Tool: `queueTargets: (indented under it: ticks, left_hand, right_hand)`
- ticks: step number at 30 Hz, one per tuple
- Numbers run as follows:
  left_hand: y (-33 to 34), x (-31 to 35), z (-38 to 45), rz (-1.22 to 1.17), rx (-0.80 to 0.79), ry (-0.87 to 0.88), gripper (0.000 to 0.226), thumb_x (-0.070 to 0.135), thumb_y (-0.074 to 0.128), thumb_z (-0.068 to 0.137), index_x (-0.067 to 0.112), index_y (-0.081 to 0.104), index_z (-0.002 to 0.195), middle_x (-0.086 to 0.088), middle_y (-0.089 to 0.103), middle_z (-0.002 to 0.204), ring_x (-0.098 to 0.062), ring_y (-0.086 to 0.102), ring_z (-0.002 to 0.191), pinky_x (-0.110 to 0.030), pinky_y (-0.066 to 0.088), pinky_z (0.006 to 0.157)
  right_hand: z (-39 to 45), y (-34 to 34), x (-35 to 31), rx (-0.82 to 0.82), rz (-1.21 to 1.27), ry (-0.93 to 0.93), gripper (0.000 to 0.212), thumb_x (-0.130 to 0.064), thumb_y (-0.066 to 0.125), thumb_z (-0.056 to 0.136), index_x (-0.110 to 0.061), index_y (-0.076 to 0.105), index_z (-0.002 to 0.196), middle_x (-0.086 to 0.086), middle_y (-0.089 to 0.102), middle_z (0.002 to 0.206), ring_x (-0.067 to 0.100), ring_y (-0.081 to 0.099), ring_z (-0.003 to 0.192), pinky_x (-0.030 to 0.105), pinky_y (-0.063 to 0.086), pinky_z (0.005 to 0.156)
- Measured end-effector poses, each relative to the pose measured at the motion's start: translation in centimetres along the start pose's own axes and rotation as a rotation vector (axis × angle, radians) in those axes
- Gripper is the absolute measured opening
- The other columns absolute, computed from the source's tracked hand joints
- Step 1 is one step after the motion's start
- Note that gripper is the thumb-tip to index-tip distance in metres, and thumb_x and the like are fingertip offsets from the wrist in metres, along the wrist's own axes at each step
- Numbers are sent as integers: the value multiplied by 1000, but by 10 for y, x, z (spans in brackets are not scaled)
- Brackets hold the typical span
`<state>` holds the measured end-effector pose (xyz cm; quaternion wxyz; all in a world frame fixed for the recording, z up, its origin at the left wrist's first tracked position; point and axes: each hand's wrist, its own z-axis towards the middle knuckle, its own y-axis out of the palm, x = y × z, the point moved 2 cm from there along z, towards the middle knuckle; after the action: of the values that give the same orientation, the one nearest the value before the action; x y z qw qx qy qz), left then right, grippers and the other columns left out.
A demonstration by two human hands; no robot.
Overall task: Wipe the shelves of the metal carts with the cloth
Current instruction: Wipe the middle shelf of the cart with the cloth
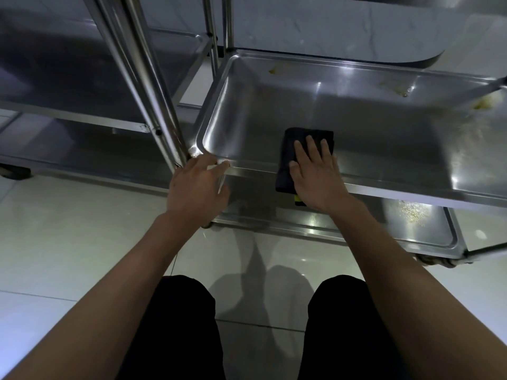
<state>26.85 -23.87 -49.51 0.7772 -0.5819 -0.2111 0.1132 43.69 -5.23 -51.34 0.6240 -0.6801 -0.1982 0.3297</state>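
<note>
Fingers (315,149) of right hand (318,176) flat on one black cloth (307,135); left hand (197,187) gripping shelf (384,119) rim.

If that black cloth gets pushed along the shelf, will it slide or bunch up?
Probably slides: the cloth lies folded flat under the right hand, on a smooth, shiny shelf. It looks soft, so its unpressed far edge might wrinkle.
</note>
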Motion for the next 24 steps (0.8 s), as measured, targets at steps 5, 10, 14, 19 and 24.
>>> queueTargets:
  ticks: [5, 10, 14, 19, 24]
  left_hand:
    - [-1, -4, 1, -31, 4, -37, 39, 28, 58, 90, 15, 67, 126, -5, 65, 127, -29, 63, 111, -44, 51, 90]
    - [-3, -6, -1, -35, -13, -48, 32, 22, 55, 93, 16, 67, 122, 0, 64, 123, -24, 63, 106, -35, 50, 78]
    - [-3, -11, -4, -31, -57, -53, 29, 20, 52, 96, 13, 64, 121, 0, 58, 127, -23, 59, 109, -38, 54, 78]
    - [-1, -13, -9, -38, -77, -39, 22, 20, 52, 97, 11, 63, 113, 1, 53, 124, -22, 58, 105, -44, 56, 74]
    - [2, -5, -13, 0, -71, -53, 35, 26, 53, 96, 14, 58, 129, 0, 48, 136, -23, 55, 119, -45, 56, 83]
  right_hand:
    - [29, 18, -54, -54, 51, -90, 60, -44, 17, 105, -21, 7, 159, 7, -3, 168, 35, -9, 152, 53, 0, 121]
    - [55, 27, -100, -113, 65, -179, 61, -44, 18, 103, -23, 7, 159, 5, -3, 168, 33, -9, 153, 54, -1, 121]
    - [80, 25, -114, -188, 65, -270, 57, -37, 22, 104, -30, 8, 159, -1, -6, 168, 29, -11, 153, 53, -3, 121]
    - [94, 21, -127, -207, 25, -379, 57, -33, 25, 104, -33, 11, 159, -1, -1, 168, 29, -8, 153, 53, 0, 122]
    - [77, 21, -113, -129, 45, -344, 56, -32, 22, 104, -23, 12, 159, 1, 3, 168, 27, -1, 154, 50, 1, 123]
